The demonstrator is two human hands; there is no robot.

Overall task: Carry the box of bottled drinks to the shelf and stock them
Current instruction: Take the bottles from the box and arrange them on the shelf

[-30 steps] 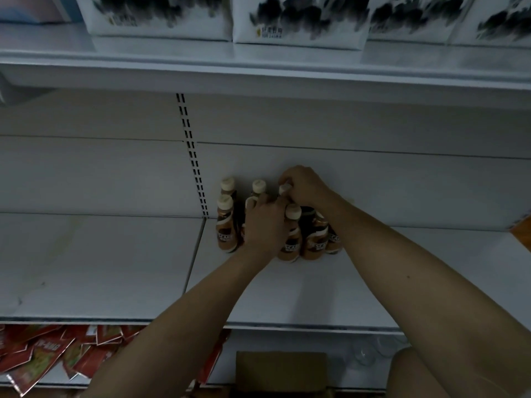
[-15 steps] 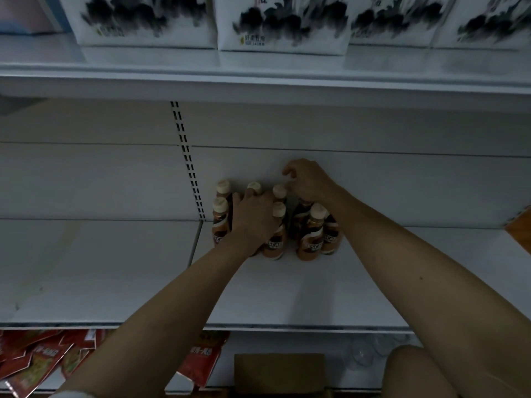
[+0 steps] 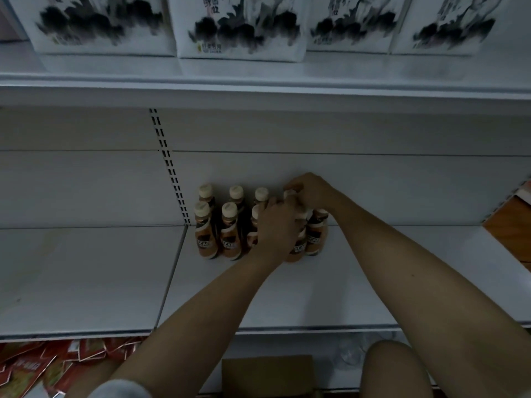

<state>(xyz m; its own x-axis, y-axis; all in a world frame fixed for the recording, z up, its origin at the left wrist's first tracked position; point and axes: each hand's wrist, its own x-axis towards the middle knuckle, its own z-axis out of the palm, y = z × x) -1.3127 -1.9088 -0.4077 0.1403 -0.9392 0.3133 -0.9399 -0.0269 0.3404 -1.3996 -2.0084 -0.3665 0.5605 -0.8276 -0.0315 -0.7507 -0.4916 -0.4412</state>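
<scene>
Several brown drink bottles (image 3: 230,228) with cream caps stand in two rows at the back of the white shelf (image 3: 287,297), just right of the slotted upright. My left hand (image 3: 277,225) lies over the tops of bottles at the right end of the front row, fingers closed around one. Just behind it my right hand (image 3: 311,191) grips the cap of a back-row bottle (image 3: 288,193). One more bottle (image 3: 316,234) stands uncovered under my right wrist. The brown cardboard box (image 3: 267,374) sits low at the bottom edge, below the shelf.
White boxes with ink-wash prints (image 3: 238,27) line the shelf above. Red snack packets (image 3: 43,363) lie on the lower shelf at left. My knee (image 3: 393,369) shows at bottom right. An orange-brown panel (image 3: 511,222) bounds the shelf at right.
Both hands have shifted right along the rows. The left hand left the middle bottles, which now stand uncovered, and rests on the right-end ones. The camera dropped slightly.
</scene>
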